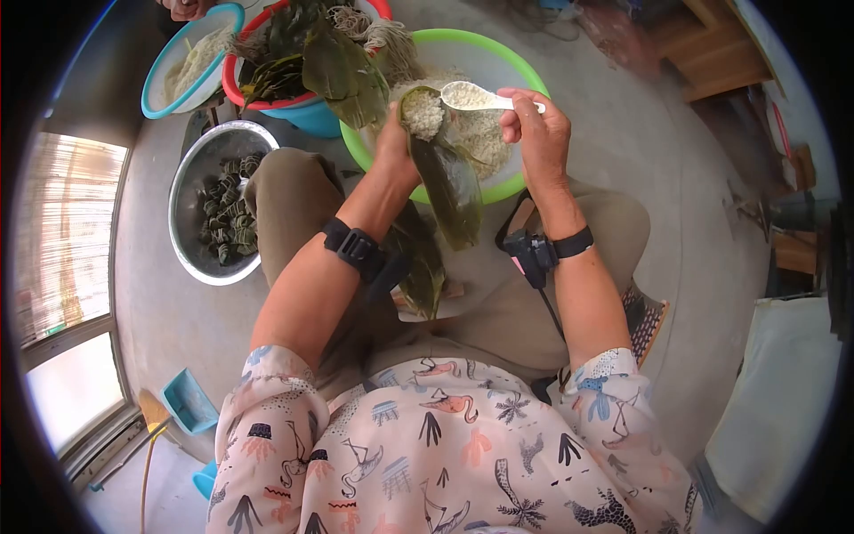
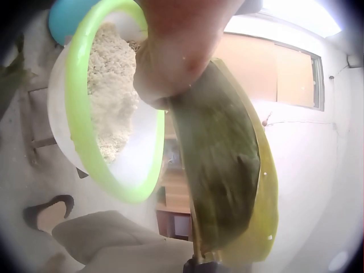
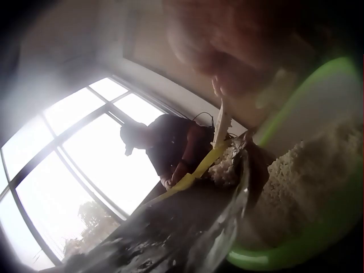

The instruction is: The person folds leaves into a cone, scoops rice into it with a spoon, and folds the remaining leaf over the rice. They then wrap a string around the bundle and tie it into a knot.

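In the head view my left hand grips a long green leaf rolled into a cone at its top. White rice fills the cone's mouth. My right hand pinches the handle of a white spoon, whose bowl carries rice close beside the cone. Below both hands is a green-rimmed basin with loose rice. The left wrist view has the leaf hanging down from my hand. The right wrist view catches the spoon right at the cone's rice.
A red-rimmed basin holds leaves and string bundles. Beyond it stands a blue-rimmed basin of rice, near another person's hand. Several tied leaf parcels lie in a metal bowl by my left knee.
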Demonstrator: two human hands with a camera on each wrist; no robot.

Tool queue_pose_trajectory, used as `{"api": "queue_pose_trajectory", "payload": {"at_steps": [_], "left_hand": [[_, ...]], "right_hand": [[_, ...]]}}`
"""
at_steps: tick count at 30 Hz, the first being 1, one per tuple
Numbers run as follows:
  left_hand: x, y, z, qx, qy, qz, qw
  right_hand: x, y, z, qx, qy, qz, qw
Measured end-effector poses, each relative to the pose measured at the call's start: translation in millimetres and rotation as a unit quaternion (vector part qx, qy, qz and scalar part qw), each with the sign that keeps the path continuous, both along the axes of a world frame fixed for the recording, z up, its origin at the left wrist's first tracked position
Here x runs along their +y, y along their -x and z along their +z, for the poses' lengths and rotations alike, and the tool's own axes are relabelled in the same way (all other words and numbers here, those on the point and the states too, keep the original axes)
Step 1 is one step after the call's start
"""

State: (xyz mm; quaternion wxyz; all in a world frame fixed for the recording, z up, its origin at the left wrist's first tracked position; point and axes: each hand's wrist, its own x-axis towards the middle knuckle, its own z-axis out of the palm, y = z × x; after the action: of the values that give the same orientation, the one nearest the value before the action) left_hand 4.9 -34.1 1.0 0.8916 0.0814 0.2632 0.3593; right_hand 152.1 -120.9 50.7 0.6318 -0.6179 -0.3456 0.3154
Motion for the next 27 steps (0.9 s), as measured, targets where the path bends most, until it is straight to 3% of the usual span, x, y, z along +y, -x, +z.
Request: {"api": "queue_pose_trajectory", "payload": {"at_steps": [5,10,18,22,24,25,27], "left_hand": [[3,-3,-1,0.015,-0.003,-0.019,1.0],[-3,2,11,-0.001,0.041,-0.008,0.999],[-2,-2,5,0.031,-0.013,-0.024,0.999],[11,0,-24,0.005,0.002,-0.037,0.999],[16,8,-34,-0.294,0.053,-0.128,0.946],[14,6,-29,-0.294,0.053,-0.127,0.946],[6,-1,-15,-0.028,0.0,-0.042,0.999]], "right_hand": [[-2,2,-7,-0.011,0.034,-0.005,0.999],[-2,2,-6,0.006,-0.003,0.005,1.0],[-2,8,-3,-0.025,0.01,0.036,0.999],[-2,9,-10,-0.051,0.028,0.058,0.997],[-2,10,-7,-0.044,0.013,0.065,0.997],[-2,10,-6,-0.036,-0.002,0.07,0.997],[-3,13,-7,-0.04,0.016,0.084,0.996]]}}
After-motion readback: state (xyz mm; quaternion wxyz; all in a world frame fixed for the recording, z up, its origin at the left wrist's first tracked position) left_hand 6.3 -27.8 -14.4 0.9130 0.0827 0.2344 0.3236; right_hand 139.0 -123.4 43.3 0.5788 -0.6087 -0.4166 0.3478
